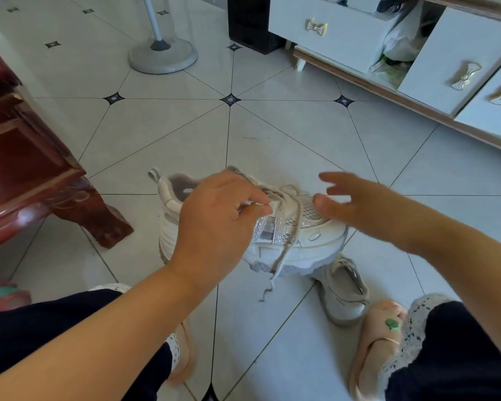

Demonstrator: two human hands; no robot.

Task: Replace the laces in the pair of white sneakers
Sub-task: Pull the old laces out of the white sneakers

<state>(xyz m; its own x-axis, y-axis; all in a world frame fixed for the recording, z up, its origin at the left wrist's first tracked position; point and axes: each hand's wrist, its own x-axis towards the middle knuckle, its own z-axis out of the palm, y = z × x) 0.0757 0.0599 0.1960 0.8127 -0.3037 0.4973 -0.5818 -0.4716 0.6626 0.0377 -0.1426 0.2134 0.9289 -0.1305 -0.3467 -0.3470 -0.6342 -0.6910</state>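
Risk: the loose lace [290,241] trails down the sneaker's [315,244] near side, and a hasty pull could jam it in an eyelet or tip the shoe. My left hand [214,224] pinches the white flap beside the lacing. My right hand [359,204] hovers spread over the toe, holding nothing. The sneaker stands mid-floor, heel left: white mesh, glittery bands, dingy grey lace.

A home's living space is showing here. A white cabinet [339,39] with bow handles is standing on a glossy tiled floor [168,125], with a fan base [162,57] and carved red-brown furniture [26,157] sitting nearby.
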